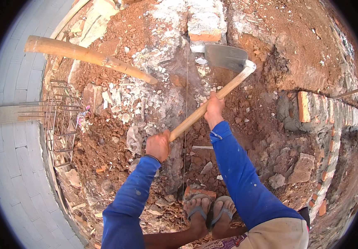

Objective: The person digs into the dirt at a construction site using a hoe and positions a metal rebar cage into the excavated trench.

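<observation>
Both my hands grip the wooden handle of a hoe (pixel 193 119). My left hand (pixel 158 145) is closed round the handle's near end. Farther up, my right hand (pixel 215 108) wraps round the handle closer to the head. The broad grey hoe blade (pixel 226 57) lies at the far end, beside the end of a brick stub (pixel 205 29) coated in pale mortar. Part of the blade's edge is against rubble, and I cannot tell how deep it sits. A thin string (pixel 186 95) runs lengthwise past the handle.
A thick wooden pole (pixel 89 57) slants over the soil at far left. Below it stands a rusty rebar cage (pixel 64 122) by a grey block wall (pixel 19 166). At right is a low brick wall (pixel 328 111). My sandaled feet (pixel 210 211) stand by a brick (pixel 199 192).
</observation>
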The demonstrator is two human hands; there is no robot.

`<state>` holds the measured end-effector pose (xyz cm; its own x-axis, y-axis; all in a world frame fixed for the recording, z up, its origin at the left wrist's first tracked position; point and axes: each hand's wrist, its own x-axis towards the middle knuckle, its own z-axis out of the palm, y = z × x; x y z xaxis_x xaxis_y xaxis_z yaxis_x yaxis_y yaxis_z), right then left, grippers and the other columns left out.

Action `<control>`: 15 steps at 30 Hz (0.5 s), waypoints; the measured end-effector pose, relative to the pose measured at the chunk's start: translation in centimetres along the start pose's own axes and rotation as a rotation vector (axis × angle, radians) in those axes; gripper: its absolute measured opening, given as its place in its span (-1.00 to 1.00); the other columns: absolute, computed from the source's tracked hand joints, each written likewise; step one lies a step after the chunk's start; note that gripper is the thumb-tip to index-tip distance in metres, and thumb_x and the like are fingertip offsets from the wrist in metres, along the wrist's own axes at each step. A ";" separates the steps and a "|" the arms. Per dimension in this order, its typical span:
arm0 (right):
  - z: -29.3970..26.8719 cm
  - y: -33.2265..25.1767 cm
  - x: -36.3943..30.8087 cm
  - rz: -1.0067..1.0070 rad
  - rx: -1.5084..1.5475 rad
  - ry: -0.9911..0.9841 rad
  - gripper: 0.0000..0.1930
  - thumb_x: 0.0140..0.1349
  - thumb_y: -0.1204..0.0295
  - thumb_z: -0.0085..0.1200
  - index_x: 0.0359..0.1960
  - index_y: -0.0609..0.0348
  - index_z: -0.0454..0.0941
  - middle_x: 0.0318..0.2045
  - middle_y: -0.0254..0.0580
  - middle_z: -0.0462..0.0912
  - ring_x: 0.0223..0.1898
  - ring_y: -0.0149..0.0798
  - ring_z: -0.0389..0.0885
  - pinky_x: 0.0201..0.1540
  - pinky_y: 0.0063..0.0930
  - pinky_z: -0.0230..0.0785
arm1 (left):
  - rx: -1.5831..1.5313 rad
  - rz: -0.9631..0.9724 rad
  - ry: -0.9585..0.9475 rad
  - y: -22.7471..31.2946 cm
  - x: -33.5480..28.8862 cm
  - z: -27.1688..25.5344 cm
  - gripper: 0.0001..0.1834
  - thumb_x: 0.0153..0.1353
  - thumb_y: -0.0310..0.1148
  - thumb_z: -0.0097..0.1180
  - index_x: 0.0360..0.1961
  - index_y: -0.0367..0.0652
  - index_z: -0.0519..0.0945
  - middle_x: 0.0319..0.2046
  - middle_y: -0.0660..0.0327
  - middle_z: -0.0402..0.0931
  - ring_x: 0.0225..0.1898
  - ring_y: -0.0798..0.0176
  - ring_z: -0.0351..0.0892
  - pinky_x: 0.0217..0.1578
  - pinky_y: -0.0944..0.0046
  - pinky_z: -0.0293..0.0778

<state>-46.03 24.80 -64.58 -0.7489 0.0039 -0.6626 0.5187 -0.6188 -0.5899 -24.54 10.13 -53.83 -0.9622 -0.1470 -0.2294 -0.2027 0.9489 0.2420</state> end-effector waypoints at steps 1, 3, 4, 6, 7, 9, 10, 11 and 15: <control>0.5 1.1 -0.2 0.037 -0.003 0.075 -0.73 0.40 0.38 0.13 -0.03 0.06 0.27 -0.45 -0.28 0.45 -0.60 -0.31 0.46 -0.57 -0.21 0.46 | 0.013 0.001 -0.014 -0.8 0.2 -1.0 -0.76 0.06 -0.48 0.25 -0.27 -0.16 0.46 -0.47 -0.03 0.60 -0.42 -0.17 0.66 -0.37 -0.12 0.54; 0.1 1.2 -0.7 0.071 -0.001 0.141 -0.71 0.40 0.39 0.13 0.00 0.06 0.27 -0.45 -0.28 0.45 -0.60 -0.29 0.46 -0.57 -0.19 0.46 | 0.104 0.004 -0.151 -0.4 0.7 -3.7 -0.74 0.04 -0.46 0.28 -0.26 -0.15 0.46 -0.50 -0.05 0.61 -0.43 -0.18 0.66 -0.37 -0.13 0.56; -1.3 0.9 -1.7 0.109 -0.055 0.098 -0.70 0.40 0.40 0.13 0.01 0.07 0.26 -0.45 -0.27 0.45 -0.60 -0.28 0.47 -0.57 -0.21 0.47 | 0.108 0.007 -0.148 0.4 -0.7 -3.6 -0.74 0.04 -0.46 0.28 -0.26 -0.15 0.46 -0.50 -0.05 0.61 -0.43 -0.18 0.66 -0.37 -0.13 0.56; -2.6 0.9 -3.6 0.134 -0.153 -0.007 -0.69 0.40 0.44 0.11 0.02 0.09 0.23 -0.44 -0.25 0.46 -0.58 -0.28 0.48 -0.57 -0.26 0.47 | -0.071 -0.077 -0.241 2.0 -4.6 -3.3 -0.72 0.01 -0.45 0.32 -0.28 -0.13 0.46 -0.49 -0.05 0.61 -0.43 -0.18 0.66 -0.38 -0.13 0.56; -2.8 1.0 -5.6 0.118 -0.152 0.029 -0.70 0.40 0.45 0.10 0.01 0.08 0.22 -0.45 -0.25 0.45 -0.58 -0.29 0.48 -0.57 -0.27 0.47 | -0.061 -0.070 -0.232 1.7 -5.9 -2.6 -0.72 0.01 -0.45 0.32 -0.28 -0.13 0.46 -0.49 -0.05 0.61 -0.43 -0.18 0.66 -0.38 -0.13 0.56; -2.1 -0.1 -7.4 0.108 -0.139 0.058 -0.71 0.40 0.46 0.09 0.00 0.07 0.21 -0.45 -0.25 0.44 -0.58 -0.30 0.47 -0.57 -0.28 0.47 | 0.008 0.009 -0.029 0.8 -6.9 -1.6 -0.70 -0.03 -0.46 0.34 -0.31 -0.13 0.45 -0.50 0.00 0.57 -0.45 -0.15 0.63 -0.39 -0.12 0.52; -2.5 -1.0 -7.2 0.050 -0.007 0.016 -0.71 0.39 0.46 0.08 -0.01 0.06 0.20 -0.46 -0.26 0.43 -0.58 -0.31 0.47 -0.57 -0.27 0.47 | 0.015 0.009 -0.028 -0.1 -5.9 -1.1 -0.70 -0.03 -0.46 0.34 -0.31 -0.13 0.45 -0.50 0.00 0.57 -0.45 -0.15 0.63 -0.39 -0.12 0.52; -2.8 -1.6 -7.3 -0.009 0.121 -0.018 -0.71 0.39 0.47 0.07 -0.01 0.05 0.19 -0.46 -0.26 0.41 -0.58 -0.32 0.46 -0.56 -0.26 0.48 | 0.029 0.120 0.043 -0.9 -4.1 -1.2 -0.69 -0.05 -0.46 0.35 -0.32 -0.12 0.45 -0.51 0.02 0.54 -0.46 -0.14 0.61 -0.40 -0.11 0.50; 1.7 -2.6 -6.9 -0.160 0.197 0.070 -0.78 0.38 0.45 0.06 -0.10 0.05 0.24 -0.47 -0.29 0.41 -0.58 -0.33 0.46 -0.54 -0.27 0.48 | 0.124 0.303 0.138 -5.0 2.4 -3.2 -0.69 -0.04 -0.44 0.34 -0.31 -0.13 0.45 -0.53 0.06 0.50 -0.47 -0.14 0.58 -0.40 -0.09 0.46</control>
<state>-42.88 25.07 -57.73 -0.7807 0.1641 -0.6030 0.3007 -0.7473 -0.5926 -26.42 4.09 -52.55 -0.9925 0.1180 -0.0326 0.1113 0.9805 0.1617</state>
